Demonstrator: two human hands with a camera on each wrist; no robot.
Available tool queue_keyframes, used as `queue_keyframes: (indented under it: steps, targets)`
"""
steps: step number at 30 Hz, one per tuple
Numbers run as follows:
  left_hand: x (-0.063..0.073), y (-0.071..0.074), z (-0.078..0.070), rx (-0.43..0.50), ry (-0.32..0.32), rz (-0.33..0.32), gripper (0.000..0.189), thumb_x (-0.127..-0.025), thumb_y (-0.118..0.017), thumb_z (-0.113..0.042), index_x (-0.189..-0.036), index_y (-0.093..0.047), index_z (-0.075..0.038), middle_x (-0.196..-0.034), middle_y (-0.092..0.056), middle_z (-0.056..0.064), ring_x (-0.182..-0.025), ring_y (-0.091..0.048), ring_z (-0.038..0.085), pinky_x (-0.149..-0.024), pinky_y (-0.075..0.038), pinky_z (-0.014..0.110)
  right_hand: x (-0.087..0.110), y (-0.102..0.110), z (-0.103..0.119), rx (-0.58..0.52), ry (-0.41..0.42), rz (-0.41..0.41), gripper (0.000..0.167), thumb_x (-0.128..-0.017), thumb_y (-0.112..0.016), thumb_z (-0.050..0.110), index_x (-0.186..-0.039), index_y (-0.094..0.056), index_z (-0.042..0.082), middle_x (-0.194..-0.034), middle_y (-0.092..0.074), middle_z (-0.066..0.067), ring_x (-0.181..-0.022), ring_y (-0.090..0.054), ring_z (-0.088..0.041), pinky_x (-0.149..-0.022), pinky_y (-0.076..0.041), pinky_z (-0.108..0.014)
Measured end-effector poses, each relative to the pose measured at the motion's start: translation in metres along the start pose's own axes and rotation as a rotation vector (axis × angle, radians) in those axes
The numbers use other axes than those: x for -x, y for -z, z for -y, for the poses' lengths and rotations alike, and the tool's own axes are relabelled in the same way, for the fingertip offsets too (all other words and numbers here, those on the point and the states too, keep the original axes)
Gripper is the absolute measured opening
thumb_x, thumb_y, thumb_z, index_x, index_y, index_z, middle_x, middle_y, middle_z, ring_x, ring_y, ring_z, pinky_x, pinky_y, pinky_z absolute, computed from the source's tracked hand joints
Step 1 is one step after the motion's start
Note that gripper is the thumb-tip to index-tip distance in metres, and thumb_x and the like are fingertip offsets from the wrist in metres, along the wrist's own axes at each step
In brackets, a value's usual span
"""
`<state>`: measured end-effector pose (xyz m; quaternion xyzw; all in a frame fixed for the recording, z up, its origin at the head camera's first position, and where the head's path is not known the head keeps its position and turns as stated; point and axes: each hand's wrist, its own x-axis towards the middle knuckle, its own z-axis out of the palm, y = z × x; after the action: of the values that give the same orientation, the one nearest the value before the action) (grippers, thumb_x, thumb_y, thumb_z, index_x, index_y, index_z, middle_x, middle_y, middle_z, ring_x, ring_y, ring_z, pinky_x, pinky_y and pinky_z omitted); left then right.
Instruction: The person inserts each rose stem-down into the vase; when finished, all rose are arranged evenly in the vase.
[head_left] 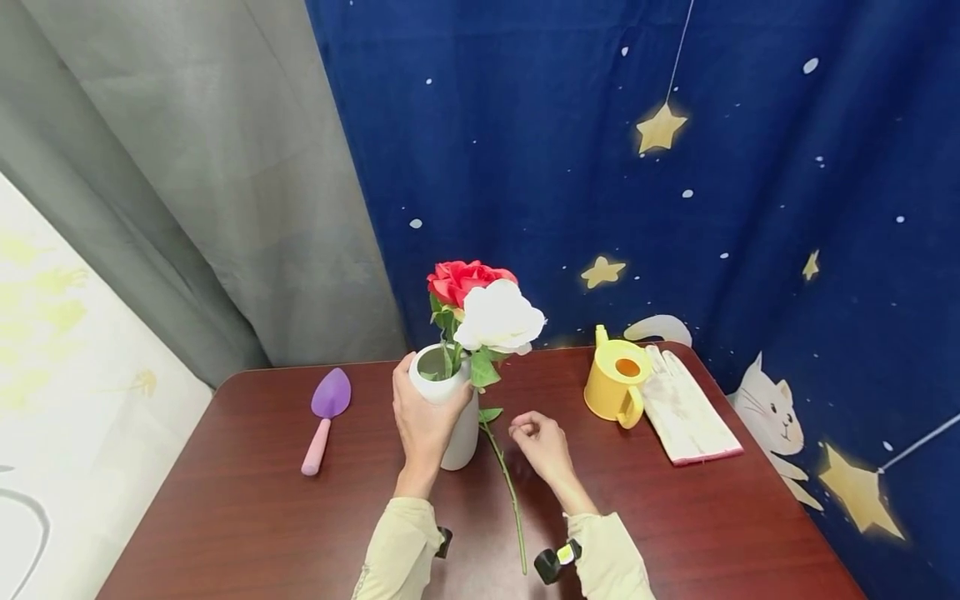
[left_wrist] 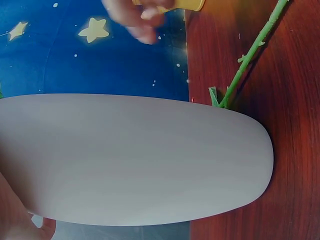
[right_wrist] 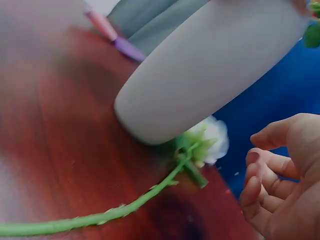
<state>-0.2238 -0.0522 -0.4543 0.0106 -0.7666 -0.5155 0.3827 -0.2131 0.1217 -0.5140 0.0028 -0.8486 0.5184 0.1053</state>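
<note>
My left hand (head_left: 431,417) grips the white vase (head_left: 460,442) around its upper part, just below the rim. The vase stands upright. A red rose (head_left: 467,282) rises from its mouth, and a white bloom (head_left: 501,317) leans right in front of it. To the vase's right, a green flower stem (head_left: 507,483) lies on the table; in the right wrist view a white flower head (right_wrist: 216,142) shows at its far end, partly behind the vase. My right hand (head_left: 543,447) hovers beside the stem, fingers loosely bent and holding nothing, as the right wrist view shows.
A purple trowel with a pink handle (head_left: 317,447) lies on the left of the brown table (head_left: 247,500). On the right are a yellow watering can (head_left: 606,387) and a pair of white gloves (head_left: 686,412). Curtains (head_left: 525,150) hang behind the table's back edge.
</note>
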Motion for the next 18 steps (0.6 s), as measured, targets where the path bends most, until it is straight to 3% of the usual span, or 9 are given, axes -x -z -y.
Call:
queue_keyframes:
  steps: [7, 13, 18]
  targets:
    - [0.001, -0.003, 0.000, 0.000, -0.003, 0.008, 0.083, -0.058, -0.085, -0.035, -0.126, -0.045, -0.011, -0.113, -0.053, 0.003, -0.097, -0.053, 0.018, -0.079, -0.045, 0.040, -0.005, -0.023, -0.022, 0.129, -0.009, 0.043, 0.009, -0.079, -0.067, 0.015, -0.086, -0.066, 0.009, -0.069, -0.060, 0.005, -0.060, -0.056, -0.011, -0.061, -0.045, -0.033]
    - [0.002, -0.002, -0.002, 0.008, -0.013, 0.015, 0.084, -0.058, -0.085, -0.035, -0.127, -0.044, -0.009, -0.114, -0.053, 0.005, -0.096, -0.054, 0.020, -0.077, -0.045, 0.042, -0.006, -0.042, -0.031, 0.264, -0.022, 0.024, 0.021, -0.083, -0.068, 0.027, -0.093, -0.063, 0.010, -0.071, -0.054, 0.007, -0.063, -0.052, -0.015, -0.058, -0.043, -0.037]
    - [0.001, 0.000, -0.001, -0.001, -0.002, 0.006, 0.083, -0.059, -0.085, -0.034, -0.127, -0.045, -0.009, -0.113, -0.053, 0.003, -0.096, -0.053, 0.019, -0.078, -0.045, 0.041, -0.010, -0.053, -0.031, 0.392, -0.030, 0.016, 0.015, -0.079, -0.072, 0.026, -0.082, -0.061, 0.016, -0.068, -0.052, 0.006, -0.059, -0.051, -0.018, -0.051, -0.041, -0.037]
